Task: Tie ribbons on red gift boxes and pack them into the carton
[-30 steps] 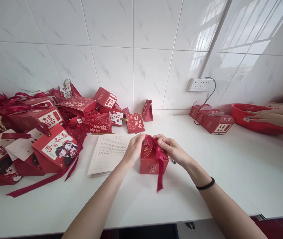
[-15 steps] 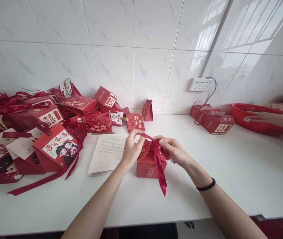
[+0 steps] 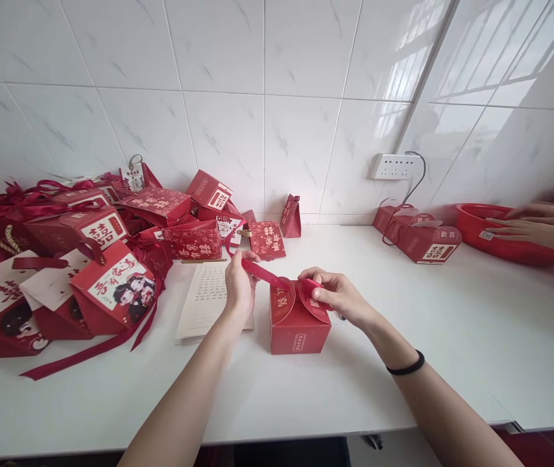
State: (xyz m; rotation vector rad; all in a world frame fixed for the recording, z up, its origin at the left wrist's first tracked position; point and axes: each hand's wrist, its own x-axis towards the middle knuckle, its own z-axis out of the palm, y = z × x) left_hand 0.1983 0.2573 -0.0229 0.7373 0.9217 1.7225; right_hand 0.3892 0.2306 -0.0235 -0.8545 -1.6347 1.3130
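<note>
A red gift box (image 3: 300, 335) with gold lettering stands upright on the white table, its rounded top flaps folded up towards each other. Left of it, my left hand (image 3: 242, 285) is closed on a dark red satin ribbon (image 3: 263, 270), which stretches from my fingers to the flap on that side. At the opposite flap, my right hand (image 3: 338, 295) pinches another stretch of the ribbon, pressed close against the box top. My right fingers partly cover that flap.
A handwritten notebook (image 3: 204, 299) lies left of the box. Several red gift boxes and bags (image 3: 111, 285) are heaped further left. Finished-looking boxes (image 3: 425, 243) stand at back right, below a power strip (image 3: 394, 167). Another person's hands (image 3: 540, 227) are over a red basin (image 3: 476, 224).
My left hand has moved left and drawn the ribbon out sideways. The ribbon tail that hung down the box front is gone from there. The other person's second hand has come into view.
</note>
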